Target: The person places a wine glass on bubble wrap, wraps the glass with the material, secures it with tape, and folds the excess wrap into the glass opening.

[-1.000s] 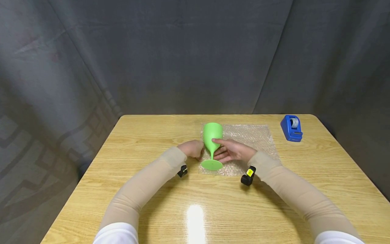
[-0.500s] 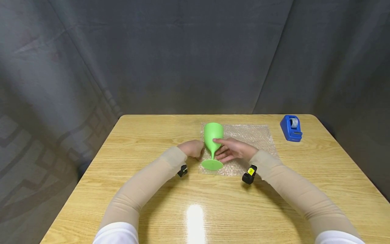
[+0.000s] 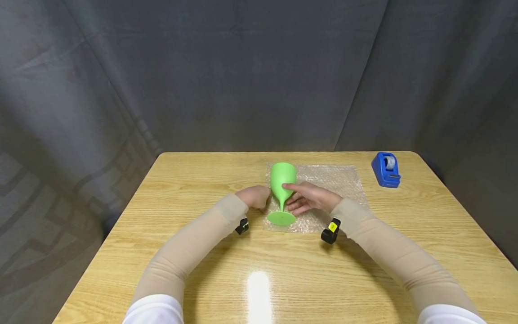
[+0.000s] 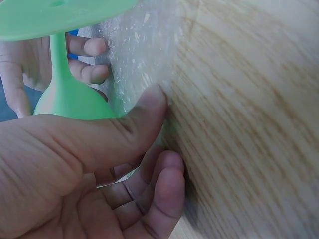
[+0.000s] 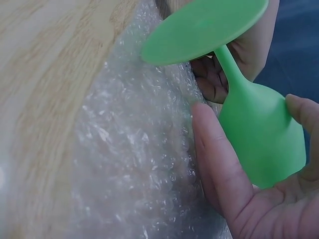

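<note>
A green plastic goblet lies over the left part of a bubble wrap sheet, its bowl towards the back and its round foot towards me. My right hand holds the goblet, thumb on the bowl and fingers around its far side; the right wrist view shows the thumb pressed to the bowl. Whether the goblet rests on the wrap or hangs just above, I cannot tell. At the sheet's left edge, my left hand has curled fingers; in the left wrist view its thumb and fingers pinch the wrap's edge.
A blue tape dispenser with a roll of clear tape stands at the back right of the wooden table. Grey curtains hang behind the table and along both sides.
Almost nothing differs. The right hand and the goblet have shifted very slightly; the left hand stays at the wrap's left edge.
</note>
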